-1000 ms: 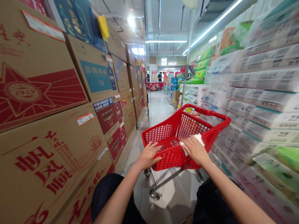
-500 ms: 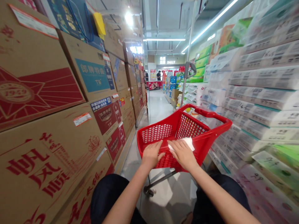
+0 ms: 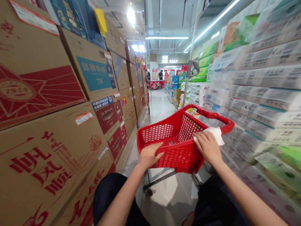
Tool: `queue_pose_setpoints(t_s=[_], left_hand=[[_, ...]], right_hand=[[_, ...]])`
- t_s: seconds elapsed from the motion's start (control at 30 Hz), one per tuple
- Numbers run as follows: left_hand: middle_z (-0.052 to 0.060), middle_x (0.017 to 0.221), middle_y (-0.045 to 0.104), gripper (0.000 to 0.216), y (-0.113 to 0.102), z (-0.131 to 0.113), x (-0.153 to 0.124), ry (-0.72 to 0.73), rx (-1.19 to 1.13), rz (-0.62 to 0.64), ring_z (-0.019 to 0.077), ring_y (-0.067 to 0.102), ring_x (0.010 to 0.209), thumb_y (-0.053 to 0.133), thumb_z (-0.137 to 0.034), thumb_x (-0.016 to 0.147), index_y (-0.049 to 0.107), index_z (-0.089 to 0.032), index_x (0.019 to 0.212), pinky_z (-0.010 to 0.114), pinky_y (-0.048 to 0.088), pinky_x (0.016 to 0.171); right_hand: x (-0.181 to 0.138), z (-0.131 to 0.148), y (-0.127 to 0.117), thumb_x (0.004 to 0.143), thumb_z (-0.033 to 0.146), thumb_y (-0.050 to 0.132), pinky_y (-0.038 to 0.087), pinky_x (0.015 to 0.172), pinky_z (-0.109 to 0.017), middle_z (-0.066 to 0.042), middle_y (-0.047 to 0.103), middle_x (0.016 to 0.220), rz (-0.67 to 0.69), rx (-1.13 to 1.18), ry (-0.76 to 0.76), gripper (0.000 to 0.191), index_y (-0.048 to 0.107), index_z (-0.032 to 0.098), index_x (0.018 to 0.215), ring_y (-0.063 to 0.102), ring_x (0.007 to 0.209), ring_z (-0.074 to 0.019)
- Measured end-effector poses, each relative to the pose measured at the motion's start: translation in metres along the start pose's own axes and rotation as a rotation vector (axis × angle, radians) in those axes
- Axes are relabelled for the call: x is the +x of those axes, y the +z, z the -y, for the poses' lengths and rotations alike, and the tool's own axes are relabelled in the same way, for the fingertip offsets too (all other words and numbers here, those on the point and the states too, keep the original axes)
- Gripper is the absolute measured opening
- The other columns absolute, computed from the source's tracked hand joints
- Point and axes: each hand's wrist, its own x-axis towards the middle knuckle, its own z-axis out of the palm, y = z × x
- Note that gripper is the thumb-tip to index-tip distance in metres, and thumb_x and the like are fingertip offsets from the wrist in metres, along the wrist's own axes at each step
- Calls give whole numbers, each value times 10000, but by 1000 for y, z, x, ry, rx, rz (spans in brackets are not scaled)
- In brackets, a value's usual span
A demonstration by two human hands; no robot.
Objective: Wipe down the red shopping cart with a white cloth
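Note:
A red plastic shopping cart [image 3: 181, 157] with a mesh basket stands side-on in front of my knees. At its near left rim my left hand [image 3: 150, 155] grips the edge, fingers over the top and thumb on the outer side. My right hand [image 3: 208, 147] presses a white cloth or tissue [image 3: 217, 135] onto the near rim, towards the handle end. The cloth is partly hidden under the fingers. The cart's red handle [image 3: 217, 116] rises at the right, beyond that hand.
Stacked cardboard cartons [image 3: 47, 150] wall off the left side. White packs of paper goods [image 3: 263, 94] are piled along the right. A metal pole [image 3: 188, 78] stands behind the cart. Farther down the tiled aisle [image 3: 158, 103] are more stacks and a person [image 3: 161, 74].
My right hand has slid along the near rim to the right with the white cloth, towards the handle end. My left hand stays at nearly the same spot on the rim.

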Motion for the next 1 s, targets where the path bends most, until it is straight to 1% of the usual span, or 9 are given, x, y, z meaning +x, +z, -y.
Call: queue_pose_setpoints(t_s=[0.13, 0.27, 0.4, 0.53, 0.63, 0.7, 0.83, 0.93, 1.0], left_hand=[[44, 1226, 707, 484, 1, -16, 8, -134, 39, 37, 235, 657, 1116, 508, -601, 939, 643, -266, 1261, 370, 490, 985], [7, 1260, 693, 464, 2, -15, 7, -122, 25, 39, 219, 651, 1135, 436, -593, 976, 603, -321, 1312, 361, 495, 965], [4, 1341, 645, 481, 3, -1, 1, -69, 34, 22, 203, 615, 1203, 441, -541, 996, 483, -342, 1432, 354, 486, 992], [11, 1335, 647, 479, 5, 7, -2, -39, 39, 3, 190, 618, 1196, 436, -513, 1007, 459, -336, 1451, 342, 486, 992], [21, 1306, 665, 477, 6, 2, -1, -40, 48, -12, 192, 632, 1169, 445, -510, 1004, 476, -320, 1440, 352, 489, 991], [45, 1282, 679, 477, 6, -8, 1, -43, 76, -37, 213, 635, 1161, 456, -513, 998, 515, -283, 1411, 407, 451, 1049], [61, 1407, 593, 514, 13, -40, 12, 91, 126, -131, 245, 518, 1316, 444, -503, 1000, 467, -257, 1450, 503, 254, 1195], [42, 1463, 540, 543, 21, -57, 20, 174, 118, -88, 240, 517, 1307, 454, -483, 994, 402, -271, 1491, 454, 352, 1141], [47, 1447, 552, 547, 24, -59, 21, 164, 117, -50, 239, 570, 1229, 461, -459, 992, 388, -268, 1499, 425, 435, 1062]], right_hand=[[1, 62, 11, 1029, 273, 392, 311, 1141, -504, -66, 638, 1326, 18, 99, -9, 410, 519, 227, 1416, 528, 1221, -264], [5, 99, 10, 1030, 244, 386, 336, 1143, -475, -42, 539, 1462, 82, 184, -92, 497, 361, 251, 1526, 491, 1298, -239], [7, 58, -2, 1026, 316, 429, 392, 1114, -426, -32, 494, 1505, 132, 201, -227, 557, 279, 274, 1561, 493, 1313, -222], [3, -17, -16, 1014, 388, 457, 378, 1117, -484, -75, 553, 1446, 102, 88, -137, 549, 353, 246, 1534, 488, 1318, -267], [-1, -40, -17, 1002, 413, 475, 352, 1130, -519, -103, 601, 1379, 53, 31, -36, 502, 471, 213, 1462, 489, 1310, -292], [-3, -27, -12, 997, 407, 483, 335, 1139, -540, -110, 624, 1341, 16, 23, 19, 462, 532, 196, 1405, 493, 1300, -302], [-6, 36, 4, 1006, 338, 471, 366, 1128, -520, -96, 624, 1346, 34, 98, -3, 412, 545, 202, 1388, 514, 1278, -283], [-4, 69, 6, 1010, 265, 447, 394, 1117, -495, -93, 599, 1386, 48, 169, -44, 438, 488, 215, 1443, 524, 1276, -261], [-1, 68, 2, 1012, 236, 434, 422, 1100, -466, -81, 589, 1404, 75, 213, -108, 467, 441, 235, 1479, 542, 1263, -240]])
